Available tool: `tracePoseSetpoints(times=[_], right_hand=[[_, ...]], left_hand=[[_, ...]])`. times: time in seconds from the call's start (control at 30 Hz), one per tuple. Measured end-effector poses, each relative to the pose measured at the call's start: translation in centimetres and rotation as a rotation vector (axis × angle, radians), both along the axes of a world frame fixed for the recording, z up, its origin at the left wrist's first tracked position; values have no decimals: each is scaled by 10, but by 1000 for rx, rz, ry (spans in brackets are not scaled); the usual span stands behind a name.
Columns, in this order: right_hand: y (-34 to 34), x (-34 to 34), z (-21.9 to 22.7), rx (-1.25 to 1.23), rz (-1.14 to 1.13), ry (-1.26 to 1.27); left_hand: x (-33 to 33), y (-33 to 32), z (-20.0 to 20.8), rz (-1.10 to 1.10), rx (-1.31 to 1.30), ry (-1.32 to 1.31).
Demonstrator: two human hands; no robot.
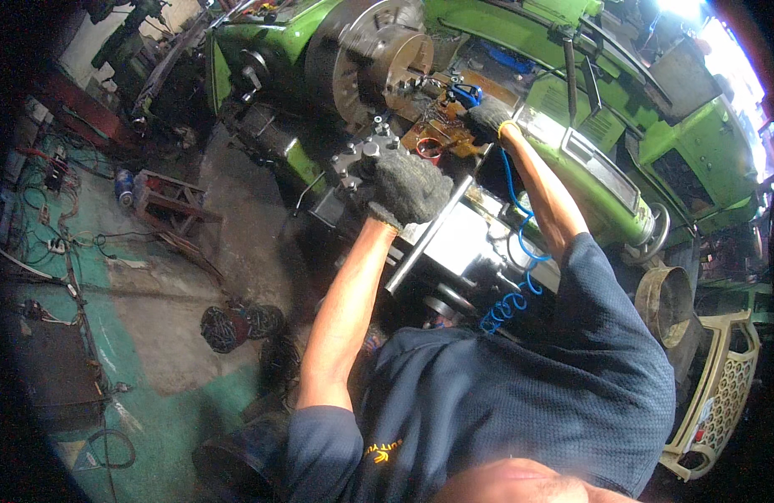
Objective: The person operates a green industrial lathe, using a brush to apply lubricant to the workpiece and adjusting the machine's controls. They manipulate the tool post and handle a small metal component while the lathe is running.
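Note:
My left hand (410, 186), in a dark grey work glove, is curled over the right side of a steel tool post (350, 164) with several clamping bolts. My right hand (489, 119), gloved alike, grips a blue air blow gun (465, 94). Its nozzle points left toward a round metal workpiece (406, 60) in the lathe chuck (341, 59). From the gun, a blue coiled hose (511, 308) runs down beside my right forearm. A red ring-shaped thing (429, 149) lies between my hands, near brownish metal surfaces strewn with chips.
The green lathe (265, 46) spans the top, its tailstock handwheel (652, 235) at right. A bare steel bar (429, 236) slants below my left hand. On the floor at left are a metal frame (170, 201), a can (124, 187) and cables. A cream grille (722, 394) stands lower right.

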State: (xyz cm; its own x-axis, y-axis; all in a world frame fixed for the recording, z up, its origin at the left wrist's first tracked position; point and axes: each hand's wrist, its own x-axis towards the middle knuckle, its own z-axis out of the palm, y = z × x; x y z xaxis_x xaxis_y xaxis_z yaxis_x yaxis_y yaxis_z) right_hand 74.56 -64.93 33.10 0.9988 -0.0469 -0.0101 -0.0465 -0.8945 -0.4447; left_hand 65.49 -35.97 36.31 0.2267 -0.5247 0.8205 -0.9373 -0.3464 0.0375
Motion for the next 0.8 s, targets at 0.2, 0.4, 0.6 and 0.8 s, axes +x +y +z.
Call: tracePoseSetpoints(times=[0.2,0.4,0.6,0.8], right_hand=[[4,2,10,28,-82,160],[-20,11,-21,-112,-9,-196],[-13,-17,-19,35,-166,-91],[8,-72,19,-72,-285,-51]], left_hand=[[1,3,0,-36,61,-16],[-1,-4,3,19,82,-25],[-2,5,-2,7,109,-26],[6,6,-9,-36,64,-3]])
